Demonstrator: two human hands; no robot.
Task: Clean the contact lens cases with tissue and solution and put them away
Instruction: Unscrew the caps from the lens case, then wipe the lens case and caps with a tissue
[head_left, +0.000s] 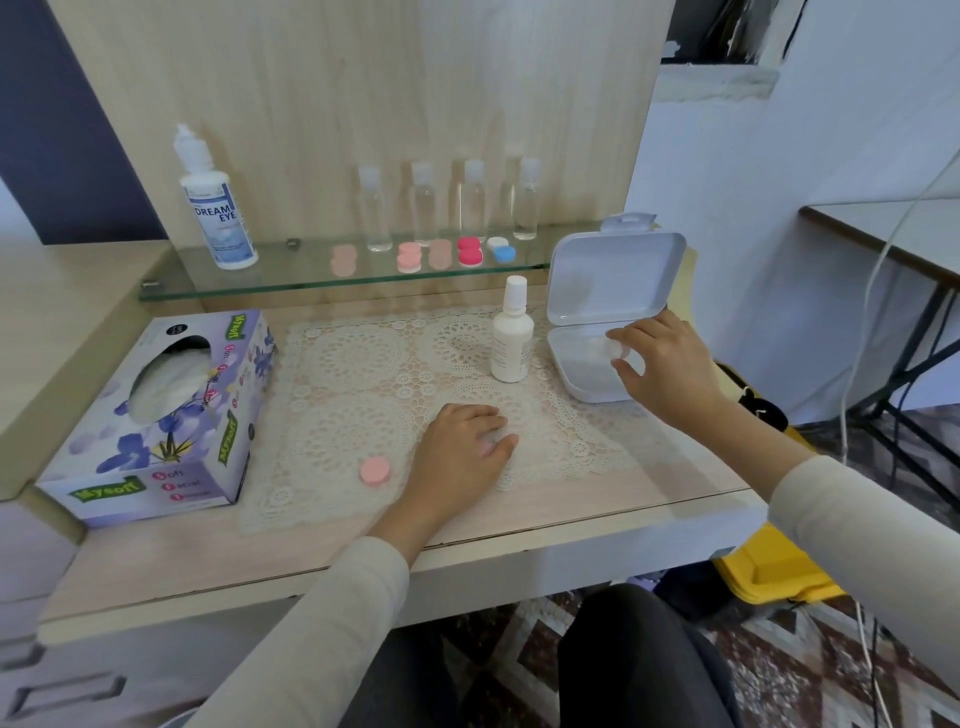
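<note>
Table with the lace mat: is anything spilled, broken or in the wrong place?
Nothing looks spilled or broken. One pink lens case piece lies alone on the lace mat, apart from the lens cases lined up on the glass shelf.

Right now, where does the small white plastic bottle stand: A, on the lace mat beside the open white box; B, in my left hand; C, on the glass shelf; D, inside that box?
A: the small white plastic bottle stands upright on the lace mat, just left of the open white box.
</note>
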